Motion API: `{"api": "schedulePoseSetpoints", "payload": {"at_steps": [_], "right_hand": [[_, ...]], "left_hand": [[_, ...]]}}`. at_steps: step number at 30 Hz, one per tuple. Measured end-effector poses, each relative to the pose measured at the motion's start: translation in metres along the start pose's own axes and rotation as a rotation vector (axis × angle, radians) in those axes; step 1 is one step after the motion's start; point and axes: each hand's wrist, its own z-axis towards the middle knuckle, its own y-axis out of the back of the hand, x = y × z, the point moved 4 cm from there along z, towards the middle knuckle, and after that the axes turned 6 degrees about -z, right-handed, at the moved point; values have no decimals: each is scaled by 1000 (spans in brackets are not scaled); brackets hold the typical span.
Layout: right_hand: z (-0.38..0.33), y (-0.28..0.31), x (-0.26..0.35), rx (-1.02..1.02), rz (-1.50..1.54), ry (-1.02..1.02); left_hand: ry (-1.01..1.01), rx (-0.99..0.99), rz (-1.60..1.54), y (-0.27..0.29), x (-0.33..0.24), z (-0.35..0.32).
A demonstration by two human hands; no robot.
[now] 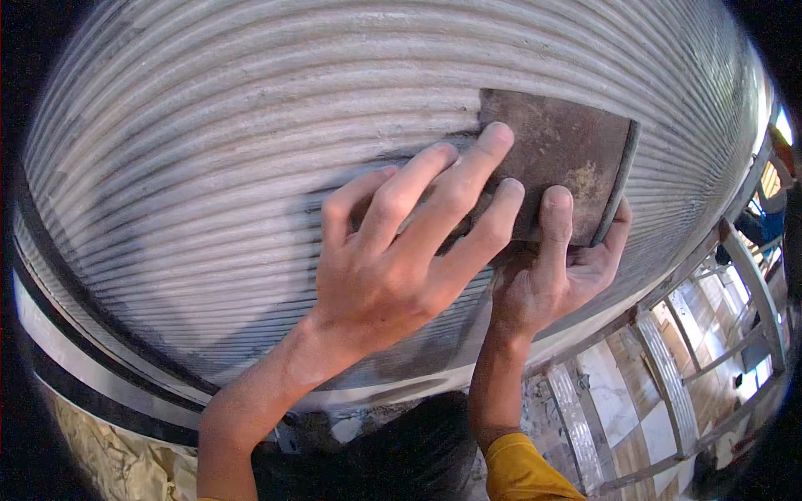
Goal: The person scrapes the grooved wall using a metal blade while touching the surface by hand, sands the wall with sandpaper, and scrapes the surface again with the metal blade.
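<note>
A flat, rusty-brown metal scraper blade (561, 160) lies pressed against a pale wall with grooved horizontal ridges (251, 150), up in the right half of the view. Both hands are on it. The left hand (393, 250) comes up from the lower left with its fingers spread — the index and middle fingertips press flat on the blade's left edge and lower face, the palm over the ridged surface beside it. The right hand (551, 275) grips the blade from below: the thumb lies up across its face and the remaining fingers wrap behind the right-hand edge, so the plate is pinched between them. The two hands touch, or very nearly, at the blade's lower edge.

Around the hands the ridges look darker and greyer, possibly damp or freshly worked — the curved lens makes it hard to be sure. A yellow sleeve cuff (522, 468) shows on the right forearm. Below and to the right, a metal scaffold frame (660, 359) runs beside the wall, with a tiled floor (618, 401) beneath it.
</note>
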Motion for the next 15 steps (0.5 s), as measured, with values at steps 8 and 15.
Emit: {"api": "schedulePoseSetpoints", "payload": {"at_steps": [8, 15], "right_hand": [[-2, 2, 0, -44, 28, 30], [-7, 2, 1, 4, -128, 70]], "left_hand": [[-36, 27, 45, 1, -3, -2], [-17, 80, 75, 5, -5, -3]]}}
